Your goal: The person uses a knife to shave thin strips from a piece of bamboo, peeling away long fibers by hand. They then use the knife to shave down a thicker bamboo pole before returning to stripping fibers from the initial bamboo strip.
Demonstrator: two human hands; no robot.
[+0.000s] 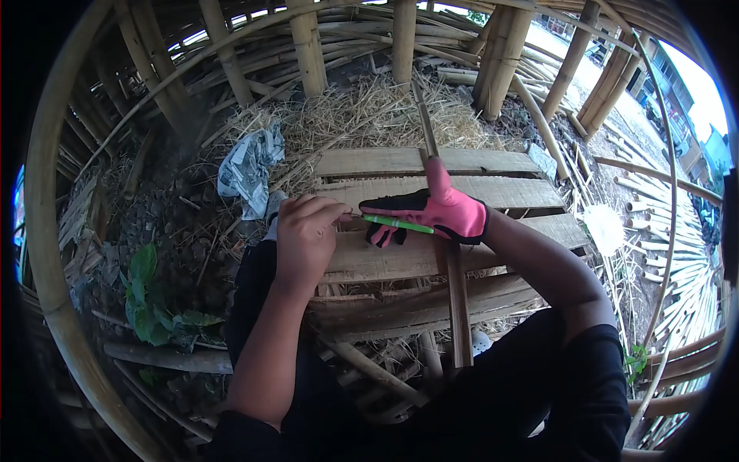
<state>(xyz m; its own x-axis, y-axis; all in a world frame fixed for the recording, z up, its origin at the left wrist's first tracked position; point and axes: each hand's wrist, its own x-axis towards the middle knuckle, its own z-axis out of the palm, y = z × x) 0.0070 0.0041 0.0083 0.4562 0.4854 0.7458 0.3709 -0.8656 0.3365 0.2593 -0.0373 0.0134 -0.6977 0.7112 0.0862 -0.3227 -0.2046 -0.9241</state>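
My right hand [454, 209], in a pink and black glove, is closed around a slim bright green pen-like tool [398, 224] with a pale mark along it. Its thumb points up, away from me. My bare left hand [308, 231] is pinched near the left end of that tool; whatever lies between its fingertips is too small to make out. Under my right hand runs a long split bamboo strip [459, 316], reaching from near my lap to the straw beyond. Both hands are above a low slatted wooden bench [369, 258].
Crumpled printed paper or plastic [250, 169] lies left of the bench. Straw [346, 115] covers the ground behind it, before upright bamboo posts [308, 54]. A leafy plant [146, 296] grows at left. Many cut bamboo poles [677, 254] lie at right. A curved bamboo pole [46, 231] borders the left.
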